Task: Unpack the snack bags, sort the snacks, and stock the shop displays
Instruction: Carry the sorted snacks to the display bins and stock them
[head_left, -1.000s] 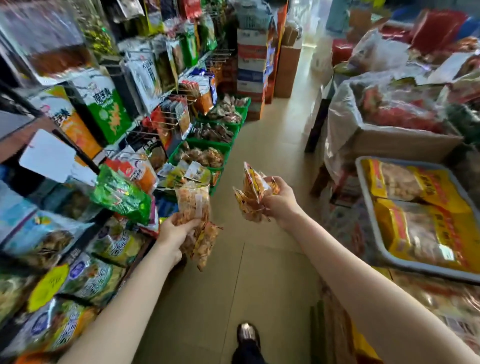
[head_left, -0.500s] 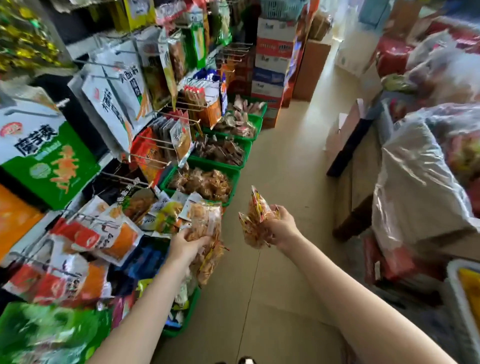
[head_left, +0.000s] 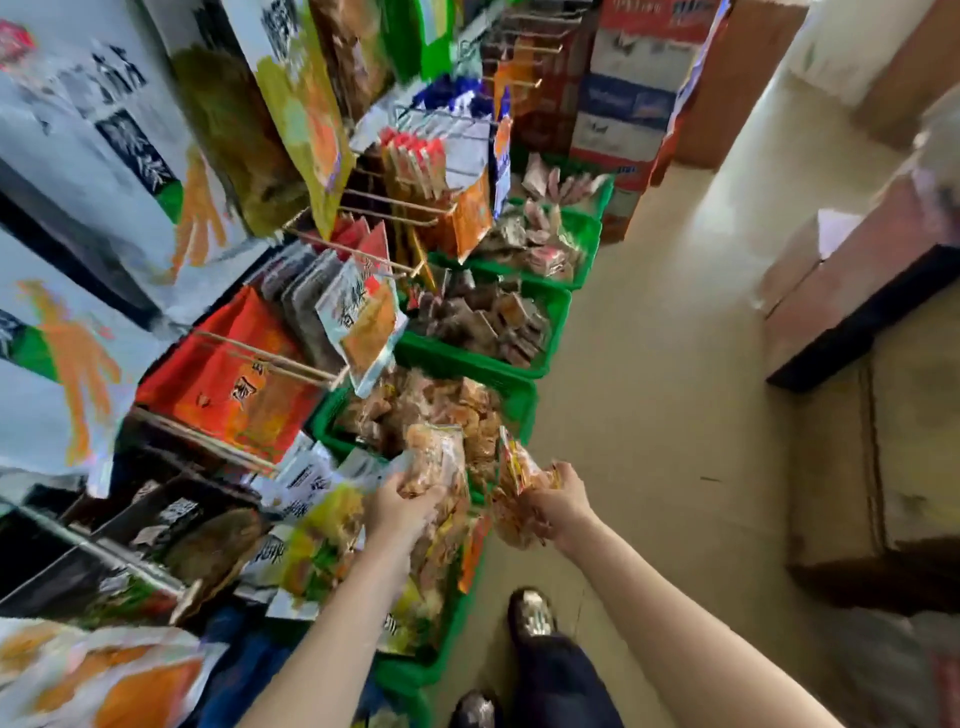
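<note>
Hands grip snacks: the left hand (head_left: 402, 506) clutches a bunch of clear orange-brown snack packets (head_left: 436, 462), the right hand (head_left: 558, 506) another crinkly orange packet bunch (head_left: 514, 493), both held just above the green plastic basket (head_left: 519, 400) of similar packets on the floor.

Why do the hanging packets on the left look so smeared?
In the head view, motion blur streaks the hanging packets at the left edge; the left hand, right hand and their snack packs are sharper, and wide-angle distortion bends the edges.
</note>
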